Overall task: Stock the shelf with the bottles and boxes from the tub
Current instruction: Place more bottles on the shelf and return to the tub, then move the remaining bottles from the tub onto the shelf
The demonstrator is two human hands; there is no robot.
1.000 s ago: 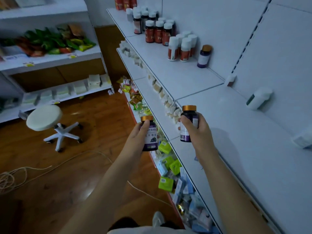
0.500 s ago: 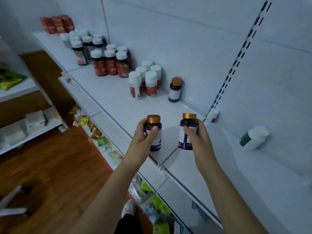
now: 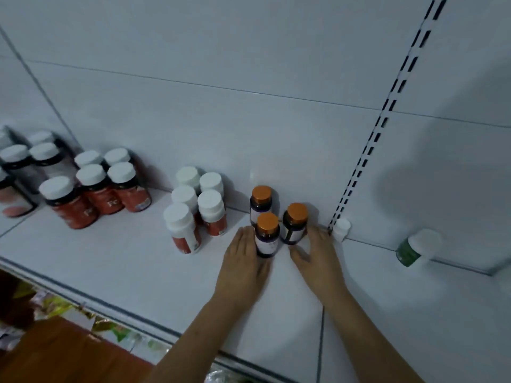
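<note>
Left hand fingers clasp the front bottle; right hand fingers wrap the second bottle. A third stands just beyond on the shelf.

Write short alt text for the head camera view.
Two hands, left hand and right hand, set two orange-capped purple bottles on a white shelf beside a third. White-capped bottles stand left.
</note>
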